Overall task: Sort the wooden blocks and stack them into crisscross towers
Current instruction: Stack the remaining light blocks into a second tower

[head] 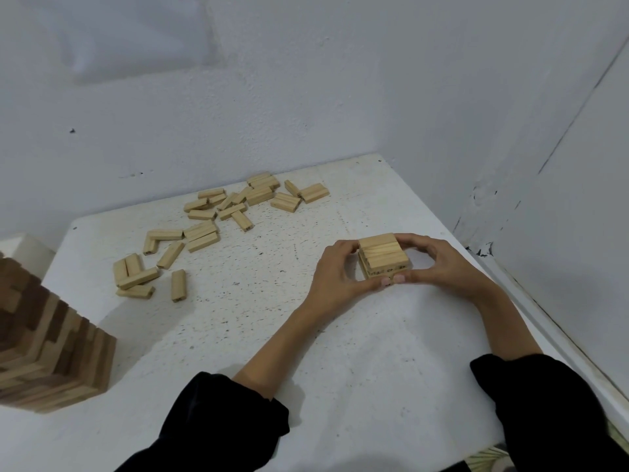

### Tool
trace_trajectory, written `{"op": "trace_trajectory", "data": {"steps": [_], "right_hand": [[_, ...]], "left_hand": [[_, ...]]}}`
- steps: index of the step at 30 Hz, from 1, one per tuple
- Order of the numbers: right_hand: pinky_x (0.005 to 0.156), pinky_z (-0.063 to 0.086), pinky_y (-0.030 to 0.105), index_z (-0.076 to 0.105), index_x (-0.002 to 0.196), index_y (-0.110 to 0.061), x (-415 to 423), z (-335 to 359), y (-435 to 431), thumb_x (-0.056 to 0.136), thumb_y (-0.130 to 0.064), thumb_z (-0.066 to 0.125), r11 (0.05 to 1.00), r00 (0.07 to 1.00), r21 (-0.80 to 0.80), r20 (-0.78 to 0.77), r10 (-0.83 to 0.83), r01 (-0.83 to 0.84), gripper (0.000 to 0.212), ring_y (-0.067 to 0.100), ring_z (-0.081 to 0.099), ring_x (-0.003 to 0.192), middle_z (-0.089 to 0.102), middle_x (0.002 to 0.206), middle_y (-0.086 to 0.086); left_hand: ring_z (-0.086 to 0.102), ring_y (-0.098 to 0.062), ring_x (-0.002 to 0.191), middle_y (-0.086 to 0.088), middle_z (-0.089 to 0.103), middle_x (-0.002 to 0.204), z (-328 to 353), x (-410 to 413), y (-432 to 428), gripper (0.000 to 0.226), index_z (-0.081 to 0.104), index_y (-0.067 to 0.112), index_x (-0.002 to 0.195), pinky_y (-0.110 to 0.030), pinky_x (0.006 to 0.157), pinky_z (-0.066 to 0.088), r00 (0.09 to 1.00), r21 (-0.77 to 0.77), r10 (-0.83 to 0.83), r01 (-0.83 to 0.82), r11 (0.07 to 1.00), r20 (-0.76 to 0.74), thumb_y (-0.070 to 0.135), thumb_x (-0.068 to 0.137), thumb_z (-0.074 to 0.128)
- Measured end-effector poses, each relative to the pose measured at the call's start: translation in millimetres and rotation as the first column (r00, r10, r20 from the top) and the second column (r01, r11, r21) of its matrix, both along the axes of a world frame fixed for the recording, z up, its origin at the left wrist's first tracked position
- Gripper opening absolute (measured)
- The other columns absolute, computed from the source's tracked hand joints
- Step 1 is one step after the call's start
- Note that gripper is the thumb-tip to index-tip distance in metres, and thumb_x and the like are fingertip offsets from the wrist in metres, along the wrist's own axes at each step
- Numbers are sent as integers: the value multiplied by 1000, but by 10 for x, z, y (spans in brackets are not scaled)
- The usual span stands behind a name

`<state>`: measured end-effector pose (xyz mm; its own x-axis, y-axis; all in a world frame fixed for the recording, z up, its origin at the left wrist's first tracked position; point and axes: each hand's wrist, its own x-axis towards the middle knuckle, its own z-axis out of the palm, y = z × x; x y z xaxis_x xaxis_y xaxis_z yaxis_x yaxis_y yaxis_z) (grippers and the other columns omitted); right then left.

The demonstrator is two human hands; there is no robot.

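A short stack of light wooden blocks [383, 253] stands on the white table [340, 352], its layers crossing each other. My left hand [335, 270] curls round its left side. My right hand [439, 264] curls round its right side. Both thumbs meet at the stack's front bottom edge. Several loose wooden blocks [204, 229] lie scattered over the table's far left part. A tall crisscross tower [51, 349] of light and darker blocks stands at the left edge, partly cut off by the frame.
White walls close off the table at the back and on the right, forming a corner [459, 199]. The table's right edge [531, 301] runs close to my right forearm. A pale box-like thing [27, 247] sits behind the tall tower.
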<state>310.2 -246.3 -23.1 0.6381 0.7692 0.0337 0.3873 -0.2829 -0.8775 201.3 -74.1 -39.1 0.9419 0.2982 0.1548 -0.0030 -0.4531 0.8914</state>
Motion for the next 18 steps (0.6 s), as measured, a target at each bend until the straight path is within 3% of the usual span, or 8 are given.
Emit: {"op": "trace_trajectory", "data": {"steps": [7, 11, 15, 18], "right_hand": [[107, 35, 42, 54, 124, -39, -31, 38, -5, 61, -48, 78, 1000, 1000, -9, -3, -2, 2, 68, 2, 51, 118, 61, 120, -19], [110, 31, 42, 52, 127, -40, -19, 52, 0, 61, -54, 75, 1000, 1000, 7, -3, -27, 27, 71, 3, 50, 121, 60, 123, -17], [106, 35, 35, 55, 123, -38, -36, 118, 31, 65, -56, 68, 994, 995, 74, -60, -76, 80, 62, 1, 50, 119, 60, 122, -19], [104, 36, 35, 60, 115, -37, -25, 242, 157, 77, -52, 67, 982, 988, 116, -63, -139, 146, 42, 0, 53, 113, 64, 116, -19]], "left_hand": [[50, -9, 111, 10, 56, 114, 11, -5, 2, 70, 58, 26, 116, -39, 93, 46, 1000, -8, -25, 25, 1000, -1, 52, 54, 80], [44, -4, 115, 11, 51, 121, 33, -39, 37, 76, 50, 33, 119, -20, 94, 37, 999, -34, -34, 34, 999, -2, 52, 51, 80], [43, 2, 118, 14, 48, 128, 69, -133, 170, 80, 46, 35, 124, -12, 95, 33, 999, -31, -46, 47, 998, 4, 53, 54, 79], [44, 1, 119, 15, 49, 128, 150, -207, 362, 75, 45, 38, 125, -15, 99, 34, 998, 4, -60, 60, 998, 14, 61, 58, 71]]}}
